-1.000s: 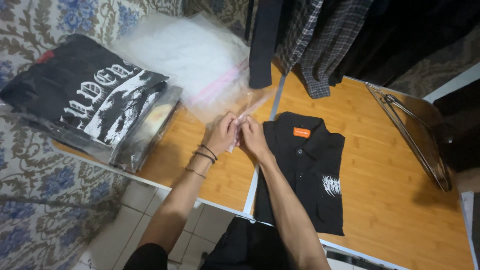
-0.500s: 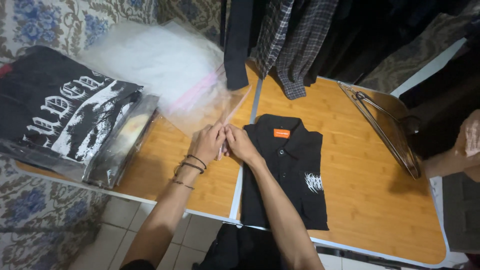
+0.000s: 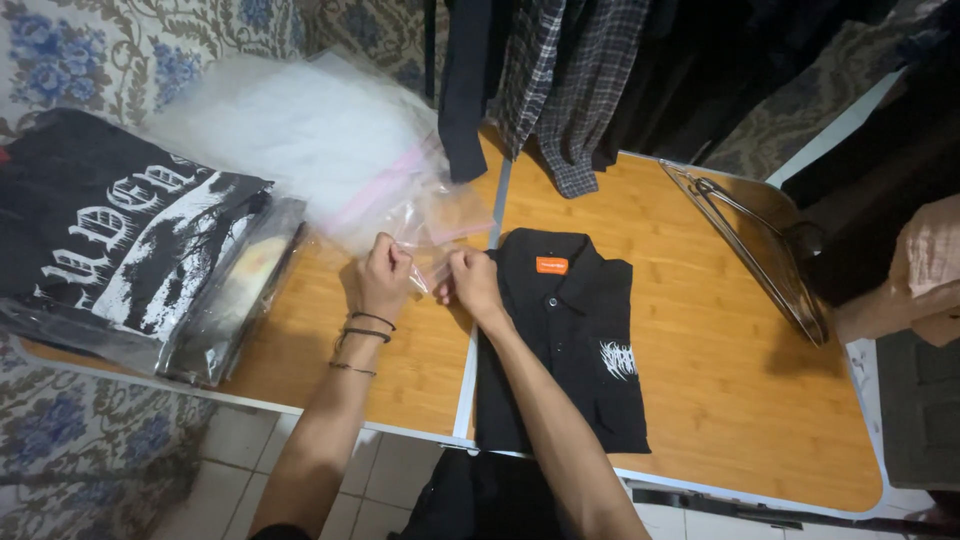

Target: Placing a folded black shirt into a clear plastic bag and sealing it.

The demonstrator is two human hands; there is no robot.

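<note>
- Left hand (image 3: 383,277): fingers curled together and pinched on the near edge of a clear plastic bag (image 3: 330,140); dark cord bracelets (image 3: 366,328) circle the wrist just behind it.
- Right hand (image 3: 470,281): fingertips closed on the same bag edge, a short gap to the right of the left hand's fingers, with a narrow stretch of the film held between the two hands.
- Clear plastic bag: spreads away from the fingers, up and to the left, with a pink sealing strip (image 3: 385,188) crossing it just beyond the left fingers; its far part lies frosted white over the table edge.
- Folded black collared shirt (image 3: 570,340): lies flat just right of the right fingers, touching that forearm's side; an orange neck label (image 3: 551,265) sits near the fingertips, a white chest print (image 3: 618,360) lower down.
- Wooden folding table (image 3: 720,350): bears both hands and the shirt.
- Stack of bagged black printed shirts (image 3: 130,240): left of the left fingers, well apart, overhanging the table's left end.
- Hanging plaid and dark garments (image 3: 560,90): beyond the fingers, above the table's far edge.
- Metal wire hangers (image 3: 755,245): far right of the right fingers, lying on the table.
</note>
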